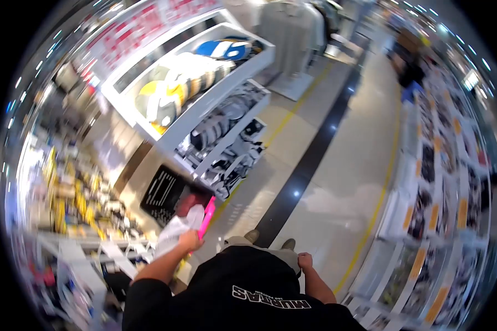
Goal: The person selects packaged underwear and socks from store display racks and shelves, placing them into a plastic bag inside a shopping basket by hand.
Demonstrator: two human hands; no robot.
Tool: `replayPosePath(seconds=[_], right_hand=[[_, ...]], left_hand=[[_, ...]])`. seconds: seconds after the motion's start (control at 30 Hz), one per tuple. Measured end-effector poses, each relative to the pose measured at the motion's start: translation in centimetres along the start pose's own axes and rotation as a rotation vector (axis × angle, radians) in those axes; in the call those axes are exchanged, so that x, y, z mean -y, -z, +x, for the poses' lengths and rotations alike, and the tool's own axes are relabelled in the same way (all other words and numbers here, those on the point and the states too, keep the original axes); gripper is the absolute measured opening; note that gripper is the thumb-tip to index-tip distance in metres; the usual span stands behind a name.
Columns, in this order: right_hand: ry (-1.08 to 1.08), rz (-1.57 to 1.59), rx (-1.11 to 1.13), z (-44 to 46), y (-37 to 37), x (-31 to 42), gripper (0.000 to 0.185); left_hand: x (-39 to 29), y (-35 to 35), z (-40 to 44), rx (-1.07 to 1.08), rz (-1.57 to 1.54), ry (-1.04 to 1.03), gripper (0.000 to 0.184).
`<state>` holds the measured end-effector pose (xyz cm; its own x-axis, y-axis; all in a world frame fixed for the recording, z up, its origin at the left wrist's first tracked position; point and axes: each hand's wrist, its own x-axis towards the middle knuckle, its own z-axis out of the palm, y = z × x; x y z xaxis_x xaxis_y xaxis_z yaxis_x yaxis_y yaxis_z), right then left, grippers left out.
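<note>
My left hand (191,241) is closed on a bright pink, narrow item (208,217) and a crumpled white piece (195,216) that looks like thin plastic or cloth. Motion blur keeps their exact kind from showing. Just beyond them, a black slatted crate (159,199) sits on the floor, with something dark red blurred at its near right end. Beside my right thigh, my right hand (305,261) hangs with curled fingers, and nothing shows in it.
A white tiered display stand (215,91) with stacked caps rises ahead on the left. Shelves of packed goods (77,198) line the left side. White racks with orange labels (425,259) run along the right. Grey shirts (290,38) hang farther ahead. A tiled aisle (337,193) lies between.
</note>
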<state>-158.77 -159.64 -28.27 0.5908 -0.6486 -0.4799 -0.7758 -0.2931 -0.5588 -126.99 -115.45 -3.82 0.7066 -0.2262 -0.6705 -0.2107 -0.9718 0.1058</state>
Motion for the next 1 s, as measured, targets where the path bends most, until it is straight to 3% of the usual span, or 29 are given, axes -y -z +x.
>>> replayPosePath(seconds=[0.1,0.2,0.3,0.4,0.5,0.6,0.67,0.7,0.77,0.83,0.9,1.0], right_hand=[[-0.204,0.354,0.297,4.9,6.5,3.7,0.016],[-0.064,0.264,0.270,10.7,9.5,2.2,0.013],[-0.077,0.313,0.232,13.9,10.7,-0.1,0.012],[-0.099,0.148,0.321,17.1,9.2,-3.2,0.014],[-0.139,0.132,0.528,15.0,9.4,-1.7,0.013],[-0.090,0.058,0.593,12.7,7.8,-1.0,0.011],[0.040,-0.174,0.617,12.7,6.1,-1.0,0.012],[0.281,-0.267,0.605,16.2,2.0,-6.1,0.010],[0.684,-0.106,0.699,16.6,1.5,-6.0,0.014],[0.423,0.005,0.767,16.6,2.1,-3.2,0.015],[0.162,-0.049,0.806,13.3,6.7,4.3,0.012],[0.140,-0.025,0.738,13.2,8.9,7.2,0.009]], left_hand=[[0.1,-1.0,-4.1,-0.106,0.015,0.082,0.040],[-1.4,0.5,-6.3,-0.173,0.089,0.115,0.035],[-1.2,-0.6,-9.4,-0.232,0.111,0.201,0.034],[-1.0,-1.7,-10.3,-0.302,0.046,0.288,0.029],[-5.7,-3.3,-11.7,-0.304,0.000,0.233,0.028],[-8.9,-6.0,-12.4,-0.395,-0.091,0.237,0.026],[-11.6,-7.2,-12.8,-0.459,-0.170,0.260,0.025],[-13.0,-7.1,-13.2,-0.472,-0.201,0.275,0.025],[-15.2,-7.3,-13.2,-0.496,-0.251,0.294,0.025],[-17.3,-7.9,-13.2,-0.546,-0.305,0.292,0.025],[-18.7,-7.5,-13.2,-0.620,-0.372,0.283,0.024],[-19.8,-7.6,-12.8,-0.625,-0.425,0.291,0.023]])
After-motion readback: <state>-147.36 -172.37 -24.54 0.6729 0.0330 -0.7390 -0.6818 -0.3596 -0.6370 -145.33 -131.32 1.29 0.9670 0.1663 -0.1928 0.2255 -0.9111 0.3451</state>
